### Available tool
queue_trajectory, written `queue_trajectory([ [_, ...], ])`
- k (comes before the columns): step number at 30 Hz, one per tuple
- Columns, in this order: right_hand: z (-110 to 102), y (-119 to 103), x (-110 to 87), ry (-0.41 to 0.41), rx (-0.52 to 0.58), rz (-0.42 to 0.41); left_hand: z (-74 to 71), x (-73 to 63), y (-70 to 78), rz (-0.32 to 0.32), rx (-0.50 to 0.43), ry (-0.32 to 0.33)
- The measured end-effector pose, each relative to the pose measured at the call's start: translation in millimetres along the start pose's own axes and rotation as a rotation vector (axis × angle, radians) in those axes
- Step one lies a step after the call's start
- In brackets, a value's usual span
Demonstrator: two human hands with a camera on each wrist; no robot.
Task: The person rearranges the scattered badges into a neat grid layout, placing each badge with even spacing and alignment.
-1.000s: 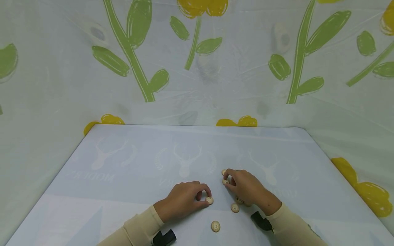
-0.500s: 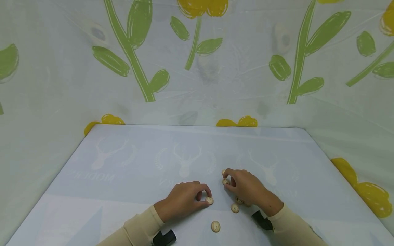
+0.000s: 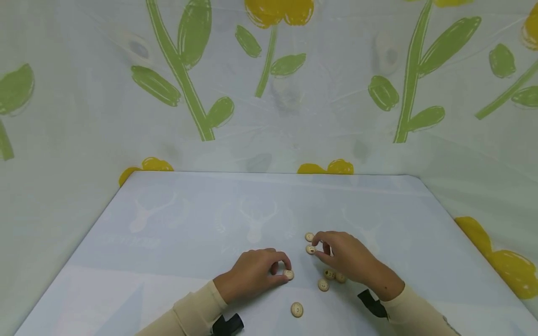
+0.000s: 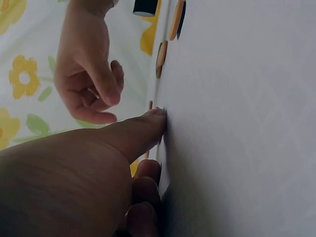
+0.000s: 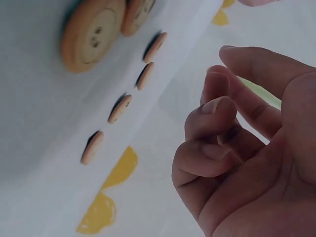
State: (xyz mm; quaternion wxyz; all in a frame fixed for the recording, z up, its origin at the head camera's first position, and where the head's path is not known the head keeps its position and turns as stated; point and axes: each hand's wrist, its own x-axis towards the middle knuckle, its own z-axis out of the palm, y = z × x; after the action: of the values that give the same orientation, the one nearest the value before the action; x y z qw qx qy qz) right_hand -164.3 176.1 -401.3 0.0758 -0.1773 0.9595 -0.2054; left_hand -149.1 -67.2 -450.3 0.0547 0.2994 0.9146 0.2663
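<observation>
At the middle front of the table, my left hand (image 3: 254, 274) pinches a round wooden button (image 3: 288, 274) between thumb and index finger. That button is mostly hidden behind the thumb in the left wrist view. My right hand (image 3: 350, 256) hovers above the table, its thumb and index finger apart and holding nothing. In the right wrist view the other right-hand fingers (image 5: 202, 158) are loosely curled. Nearest its fingertips lies a wooden button (image 3: 311, 249), with another button (image 3: 309, 237) just beyond. Below the right palm are a dark-marked button (image 3: 329, 274) and a button (image 3: 340, 278) beside it.
Closer to me lie a button (image 3: 323, 285) and a separate larger-looking button (image 3: 296, 309). The white table (image 3: 189, 224) has faint deer prints. A flower-patterned curtain (image 3: 328, 93) hangs behind it. Dark wrist devices (image 3: 228, 324) sit at both sleeves.
My right hand has drawn a little to the right, away from the two far buttons, uncovering more of the buttons beneath it. The left hand keeps its pinch. The head view has shifted slightly.
</observation>
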Motion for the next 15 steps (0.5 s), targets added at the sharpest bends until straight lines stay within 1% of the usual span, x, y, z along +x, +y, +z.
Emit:
queue_trajectory([
  [3, 0, 4, -5.0, -0.04, 0.033, 0.008, -0.3, 0.3, 0.7, 0.005, 0.003, 0.003],
  [8, 0, 13, -11.0, -0.102, 0.085, -0.02, 0.0, 0.5, 1.5, 0.003, 0.0, 0.002],
  [15, -3, 24, -13.2, -0.162, 0.152, -0.12, 0.4, 0.1, 1.2, -0.005, -0.005, 0.001],
])
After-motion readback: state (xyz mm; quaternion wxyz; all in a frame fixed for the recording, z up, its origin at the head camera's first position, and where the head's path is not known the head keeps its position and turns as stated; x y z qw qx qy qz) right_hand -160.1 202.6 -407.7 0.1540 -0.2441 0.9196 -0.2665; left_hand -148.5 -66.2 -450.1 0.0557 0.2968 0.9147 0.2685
